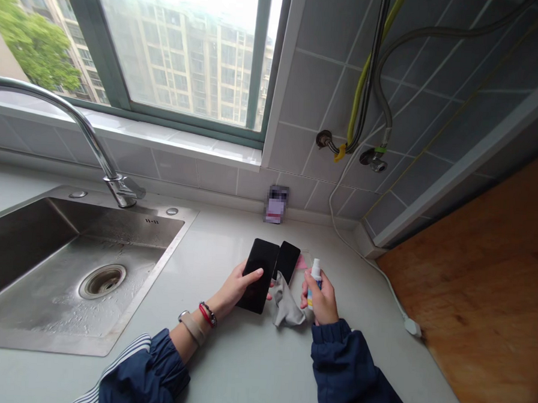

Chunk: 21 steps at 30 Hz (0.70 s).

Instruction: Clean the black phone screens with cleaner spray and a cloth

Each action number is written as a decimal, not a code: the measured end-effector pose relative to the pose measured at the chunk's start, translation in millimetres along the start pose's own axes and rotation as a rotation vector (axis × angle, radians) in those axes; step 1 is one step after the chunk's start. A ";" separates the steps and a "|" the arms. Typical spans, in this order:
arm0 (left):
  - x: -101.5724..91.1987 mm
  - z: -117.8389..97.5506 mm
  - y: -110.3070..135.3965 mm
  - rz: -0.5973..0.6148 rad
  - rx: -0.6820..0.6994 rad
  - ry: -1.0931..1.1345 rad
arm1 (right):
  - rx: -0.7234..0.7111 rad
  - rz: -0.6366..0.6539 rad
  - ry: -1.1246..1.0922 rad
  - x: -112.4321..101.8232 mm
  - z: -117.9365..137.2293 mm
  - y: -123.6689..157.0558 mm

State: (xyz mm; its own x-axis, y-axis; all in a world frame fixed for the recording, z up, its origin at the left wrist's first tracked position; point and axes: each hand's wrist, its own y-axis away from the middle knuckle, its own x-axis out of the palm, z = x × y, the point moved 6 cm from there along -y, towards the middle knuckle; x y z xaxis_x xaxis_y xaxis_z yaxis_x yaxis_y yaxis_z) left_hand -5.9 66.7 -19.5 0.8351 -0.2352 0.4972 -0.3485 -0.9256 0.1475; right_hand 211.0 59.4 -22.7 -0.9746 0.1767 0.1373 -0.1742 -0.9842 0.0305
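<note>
My left hand grips a black smartphone, which is tilted up off the counter with its dark face showing. My right hand is closed around a small white-capped spray bottle, partly hidden by my fingers. Between my hands lies a crumpled grey cloth. A second black smartphone lies on the counter just beyond it, touching or nearly touching the held phone. A small pink item sits beside that phone, too partly hidden to identify.
A stainless steel sink with a curved faucet is left of my hands. A small blurred package stands against the tiled wall. A white cable runs along the counter toward a wooden surface on the right.
</note>
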 end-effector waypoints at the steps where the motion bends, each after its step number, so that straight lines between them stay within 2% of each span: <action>1: -0.9 0.8 -0.2 -0.005 0.006 -0.003 | 0.036 0.055 -0.038 6.3 -2.0 2.2; 5: -5.2 4.8 -1.4 -0.025 -0.008 -0.039 | 0.160 0.253 -0.197 30.3 -5.2 13.7; 9: -10.7 4.2 -2.6 -0.093 -0.027 -0.032 | 0.237 0.382 -0.337 42.5 -4.0 19.8; 13: -10.7 -0.7 0.3 -0.148 -0.073 0.067 | 0.279 0.456 -0.435 45.3 -4.9 20.6; 17: -3.4 -8.4 4.2 -0.103 -0.083 0.148 | 0.291 0.519 -0.488 46.9 -4.9 22.7; 21: -2.2 -10.9 4.9 -0.089 -0.077 0.152 | 0.238 0.555 -0.523 42.5 6.3 24.6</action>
State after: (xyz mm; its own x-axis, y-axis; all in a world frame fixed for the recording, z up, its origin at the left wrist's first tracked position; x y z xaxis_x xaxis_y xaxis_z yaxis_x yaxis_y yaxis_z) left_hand -14.1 65.9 -10.5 0.7921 -0.1005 0.6021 -0.3127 -0.9139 0.2588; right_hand 166.2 42.8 -9.8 -0.7078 -0.3012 0.6390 0.4094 -0.9121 0.0235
